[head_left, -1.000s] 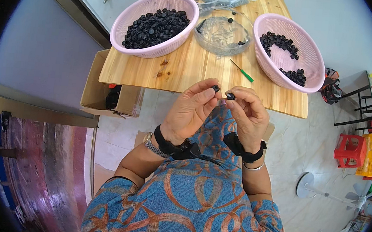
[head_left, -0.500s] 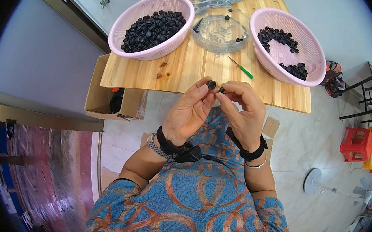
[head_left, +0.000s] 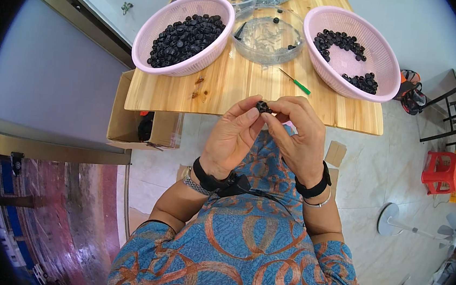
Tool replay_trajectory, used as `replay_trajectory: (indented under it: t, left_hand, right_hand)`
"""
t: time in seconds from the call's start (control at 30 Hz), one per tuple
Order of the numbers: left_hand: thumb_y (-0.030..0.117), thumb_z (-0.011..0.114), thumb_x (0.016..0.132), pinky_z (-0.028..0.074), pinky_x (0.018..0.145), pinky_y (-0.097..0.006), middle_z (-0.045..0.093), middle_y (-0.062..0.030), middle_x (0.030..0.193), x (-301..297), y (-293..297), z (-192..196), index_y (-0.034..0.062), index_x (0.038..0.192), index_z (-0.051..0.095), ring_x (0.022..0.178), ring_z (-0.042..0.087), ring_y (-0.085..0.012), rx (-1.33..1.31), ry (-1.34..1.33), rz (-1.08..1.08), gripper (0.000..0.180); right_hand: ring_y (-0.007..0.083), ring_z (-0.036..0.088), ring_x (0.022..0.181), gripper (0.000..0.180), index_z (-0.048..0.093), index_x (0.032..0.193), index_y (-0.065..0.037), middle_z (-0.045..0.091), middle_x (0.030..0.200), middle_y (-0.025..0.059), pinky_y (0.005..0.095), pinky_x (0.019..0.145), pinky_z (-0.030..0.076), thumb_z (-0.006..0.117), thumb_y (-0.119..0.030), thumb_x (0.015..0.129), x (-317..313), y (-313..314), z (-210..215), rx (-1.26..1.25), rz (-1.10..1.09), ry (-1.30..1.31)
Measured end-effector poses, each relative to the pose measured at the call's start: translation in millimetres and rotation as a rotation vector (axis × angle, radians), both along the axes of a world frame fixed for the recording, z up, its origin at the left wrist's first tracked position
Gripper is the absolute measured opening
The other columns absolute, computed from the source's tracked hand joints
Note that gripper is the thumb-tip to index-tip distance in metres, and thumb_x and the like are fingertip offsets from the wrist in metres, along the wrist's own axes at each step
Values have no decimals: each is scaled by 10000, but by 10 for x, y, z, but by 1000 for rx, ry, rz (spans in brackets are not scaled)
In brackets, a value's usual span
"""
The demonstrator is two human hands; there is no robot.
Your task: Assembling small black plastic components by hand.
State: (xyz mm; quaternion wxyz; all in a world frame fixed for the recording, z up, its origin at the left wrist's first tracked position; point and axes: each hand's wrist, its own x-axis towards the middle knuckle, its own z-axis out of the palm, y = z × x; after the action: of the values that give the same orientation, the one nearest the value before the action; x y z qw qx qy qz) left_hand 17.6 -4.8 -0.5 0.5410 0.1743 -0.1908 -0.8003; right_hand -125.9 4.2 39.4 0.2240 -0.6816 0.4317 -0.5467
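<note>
You hold the small black part [head_left: 263,107] pinched between the fingertips of your left hand [head_left: 232,140] and your right hand [head_left: 299,140], just above the near edge of the wooden table [head_left: 232,88], both equally close.

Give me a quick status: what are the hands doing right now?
Left hand and right hand pinch one small black part together, near the wooden table edge. Nothing between hands and pink baskets.
</note>
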Motion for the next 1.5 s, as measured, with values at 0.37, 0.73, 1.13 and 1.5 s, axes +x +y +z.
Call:
replay_trajectory:
  t: [0.37, 0.73, 1.13, 1.5]
  left_hand:
    - [36, 476, 889, 481, 893, -292, 562, -124, 1098, -35, 4, -6, 16, 1144, 499, 1004, 568, -191, -40, 19, 2, 257]
    - [26, 525, 865, 464, 866, -269, 588, -97, 1043, -74, 33, 45, 3, 1059, 555, 957, 567, -158, -134, -167, 95, 197]
    - [27, 533, 864, 478, 817, -262, 601, -101, 998, -129, 85, 112, -34, 1046, 568, 896, 577, -146, -323, -392, 225, 195]
    - [42, 527, 872, 491, 805, -269, 605, -102, 980, -14, 108, 101, -15, 1026, 563, 885, 590, -152, -117, -199, -39, 168]
  right_hand:
    - [193, 606, 659, 173, 608, 878, -4, 576, 849, 109, 272, 560, 493, 670, -39, 720, -26, 10, 7, -22, -36, 30]
    - [213, 597, 646, 162, 578, 825, -11, 577, 767, 96, 286, 553, 484, 679, -47, 704, -84, 41, 42, 19, -45, 48]
    - [245, 588, 656, 159, 565, 807, -10, 586, 771, 103, 302, 557, 475, 677, -37, 698, -134, 37, 67, -125, -4, 72]
    - [220, 532, 595, 271, 569, 871, -37, 518, 693, 76, 279, 532, 442, 709, -193, 699, -355, -141, 102, 11, 288, 141]
